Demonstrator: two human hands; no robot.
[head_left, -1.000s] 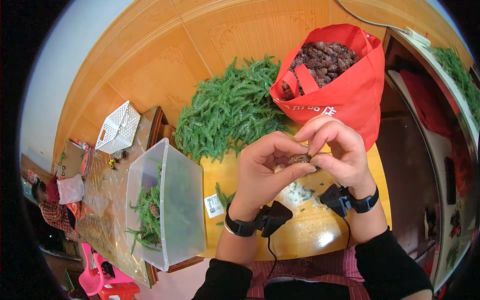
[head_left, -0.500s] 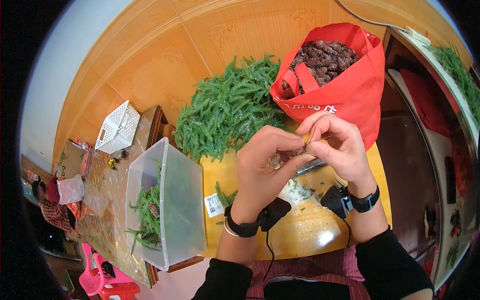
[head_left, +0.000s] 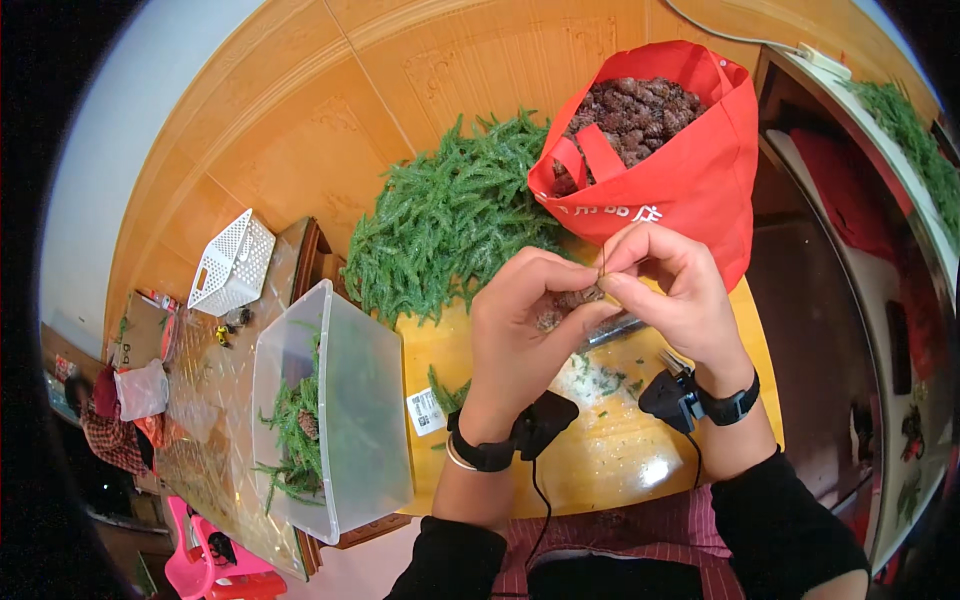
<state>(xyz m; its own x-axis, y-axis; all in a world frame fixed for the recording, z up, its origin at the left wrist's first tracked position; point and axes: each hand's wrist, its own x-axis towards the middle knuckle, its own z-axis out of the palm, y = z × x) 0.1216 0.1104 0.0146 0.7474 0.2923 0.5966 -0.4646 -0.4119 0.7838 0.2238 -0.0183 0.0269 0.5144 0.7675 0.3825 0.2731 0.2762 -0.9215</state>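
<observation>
My left hand (head_left: 530, 320) is closed around a brown pine cone (head_left: 577, 298), partly hidden by the fingers. My right hand (head_left: 668, 292) pinches a thin dark wire or stem (head_left: 603, 258) at the cone's end, thumb and forefinger together. Both hands are raised over a yellow table (head_left: 590, 460), fingertips nearly meeting. Just beyond them stands a red bag (head_left: 690, 170) filled with pine cones (head_left: 640, 112). A large heap of green artificial fir sprigs (head_left: 450, 215) lies to the left of the bag.
A translucent plastic bin (head_left: 365, 420) holding sprigs and a cone stands left of my left forearm. A white label (head_left: 426, 411), a loose sprig and white flecks lie on the table. Farther left are a white basket (head_left: 232, 262), a pink chair (head_left: 190, 555) and another person (head_left: 112, 430).
My right fingertips have shifted slightly and the thin wire or stem stands more upright between them. The cone shows more clearly in my left hand. The whole view has shifted a little.
</observation>
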